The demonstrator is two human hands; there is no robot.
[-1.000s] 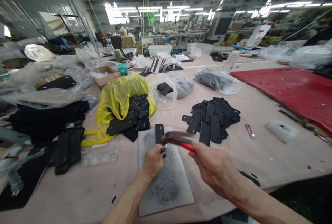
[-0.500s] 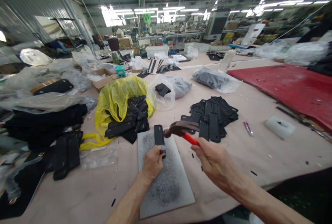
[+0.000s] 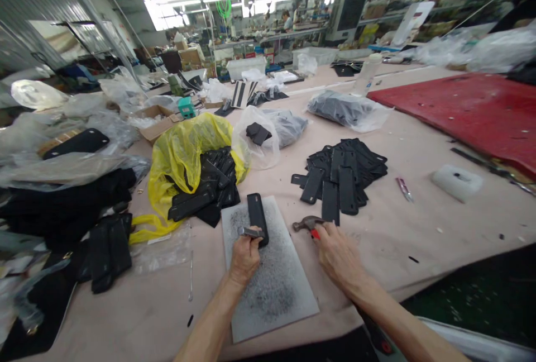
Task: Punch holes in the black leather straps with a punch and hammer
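Note:
My left hand (image 3: 244, 257) is closed on a short metal hole punch (image 3: 250, 232), which lies tilted almost level between the fingertips. Beneath it is a black strip piece (image 3: 257, 210) with a slot at its far end, resting on a pale, dark-speckled board (image 3: 288, 264). To the right of the board, my right hand (image 3: 338, 253) is wrapped round the red handle of a claw hammer (image 3: 309, 223). The hammer is low, at the tabletop, its head toward the board. Just beyond it lies a heap of similar black pieces (image 3: 347, 186).
A yellow plastic bag (image 3: 188, 138) spills more black pieces left of the board. Behind are clear bags (image 3: 345, 110) of dark material. A small pink cutter (image 3: 404, 189), a white block (image 3: 457, 182) and a red sheet (image 3: 460, 108) lie to the right. The table edge runs close in front.
My right hand has lowered the hammer from above the board's right edge down to the table. In my left hand the punch has tipped from upright to nearly level.

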